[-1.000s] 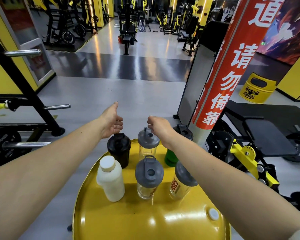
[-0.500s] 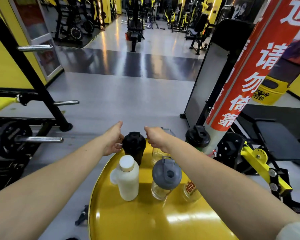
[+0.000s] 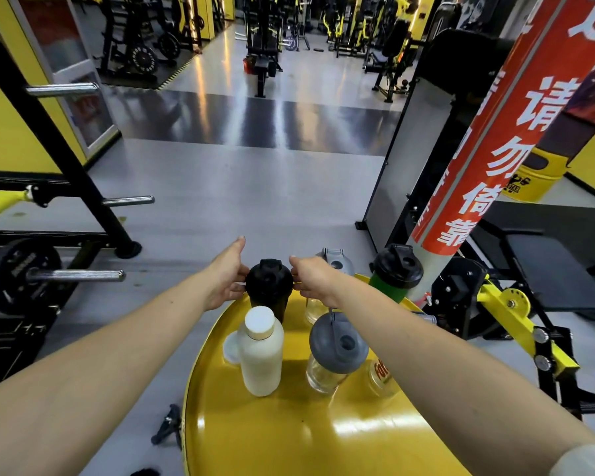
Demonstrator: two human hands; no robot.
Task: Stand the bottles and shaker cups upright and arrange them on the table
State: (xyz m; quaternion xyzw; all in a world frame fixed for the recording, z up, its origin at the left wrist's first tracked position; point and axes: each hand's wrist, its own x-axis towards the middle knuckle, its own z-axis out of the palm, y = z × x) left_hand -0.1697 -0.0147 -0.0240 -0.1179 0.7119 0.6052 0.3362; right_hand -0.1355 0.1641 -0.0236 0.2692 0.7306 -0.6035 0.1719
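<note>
Several bottles stand upright on the round yellow table (image 3: pixel 289 438). A black shaker cup (image 3: pixel 269 286) is at the far edge, with my left hand (image 3: pixel 228 274) on its left side and my right hand (image 3: pixel 311 278) on its right, fingers touching its lid. In front of it stands a white bottle (image 3: pixel 261 352). A clear shaker with a grey lid (image 3: pixel 335 352) is to its right. Behind my right arm are another grey-lidded clear shaker (image 3: pixel 335 266), a green shaker with a black lid (image 3: pixel 395 273), and a clear cup with red lettering (image 3: pixel 380 376), partly hidden.
A red and white padded pole (image 3: pixel 502 139) rises just right of the table. Yellow and black gym machines (image 3: pixel 516 304) stand to the right; a weight rack with plates (image 3: pixel 24 269) is at left. Grey floor (image 3: pixel 237 194) stretches ahead. A black clamp (image 3: pixel 169 427) lies below the table's left rim.
Both hands came together from apart onto the black shaker cup. The view shifted left, so the table and bottles now sit further right in frame.
</note>
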